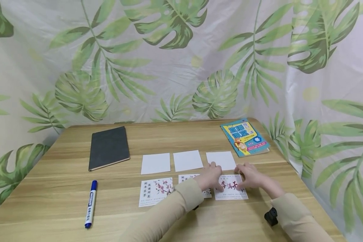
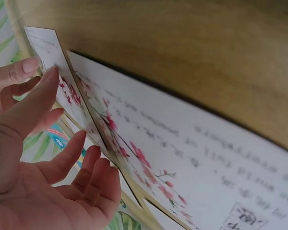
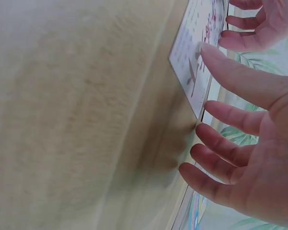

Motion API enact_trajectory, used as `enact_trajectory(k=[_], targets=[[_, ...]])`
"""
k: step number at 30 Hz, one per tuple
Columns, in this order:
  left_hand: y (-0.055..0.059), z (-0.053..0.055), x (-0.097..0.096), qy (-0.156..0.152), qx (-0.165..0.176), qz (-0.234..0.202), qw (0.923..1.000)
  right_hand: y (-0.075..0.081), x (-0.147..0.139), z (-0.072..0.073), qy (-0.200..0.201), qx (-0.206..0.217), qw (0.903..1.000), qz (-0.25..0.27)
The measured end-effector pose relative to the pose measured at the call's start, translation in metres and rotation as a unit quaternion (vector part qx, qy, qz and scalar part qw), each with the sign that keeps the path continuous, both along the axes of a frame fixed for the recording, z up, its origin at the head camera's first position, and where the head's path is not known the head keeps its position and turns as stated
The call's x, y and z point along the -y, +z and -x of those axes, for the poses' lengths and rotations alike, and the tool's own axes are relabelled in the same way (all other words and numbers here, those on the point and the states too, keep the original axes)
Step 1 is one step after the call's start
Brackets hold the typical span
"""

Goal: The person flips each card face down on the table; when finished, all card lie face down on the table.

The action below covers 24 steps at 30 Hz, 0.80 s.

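Observation:
A printed card with large red characters lies flat on the table at the right of the front row. My left hand is at its left side, fingers loosely bent and thumb over the card. On the opposite side my right hand has its thumb tip at the card's face and its fingers spread by the edge, as the right wrist view shows. A middle card with pink blossoms is partly hidden by the left hand and sleeve. Another blossom card lies to the left.
Behind the printed cards is a row of white cards: left, middle and right. A black notebook lies at back left, a blue-capped marker in front of it. A colourful booklet sits at back right.

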<state>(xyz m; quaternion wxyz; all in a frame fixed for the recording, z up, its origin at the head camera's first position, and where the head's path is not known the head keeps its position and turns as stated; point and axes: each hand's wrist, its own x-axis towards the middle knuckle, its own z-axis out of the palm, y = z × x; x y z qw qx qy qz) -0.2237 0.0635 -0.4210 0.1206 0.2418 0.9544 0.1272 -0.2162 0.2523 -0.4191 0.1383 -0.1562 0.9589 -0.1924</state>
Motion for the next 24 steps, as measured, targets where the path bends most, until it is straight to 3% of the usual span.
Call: enact_trajectory(k=[8,14,19,24], targets=[[0.001,0.000,0.000,-0.001,-0.003,0.004,1.0000,0.002,0.005,0.005,0.014,0.025,0.9994,-0.019],[0.000,-0.001,0.001,-0.010,-0.004,-0.005,0.9999,0.004,0.006,0.010,0.023,0.043,0.9988,-0.004],[-0.001,-0.003,0.002,-0.020,-0.018,-0.012,0.9996,0.004,0.000,0.012,0.014,0.087,0.9953,0.041],[-0.001,-0.006,0.003,-0.029,-0.041,-0.010,0.9987,0.002,-0.010,0.012,-0.030,0.115,0.9860,0.118]])
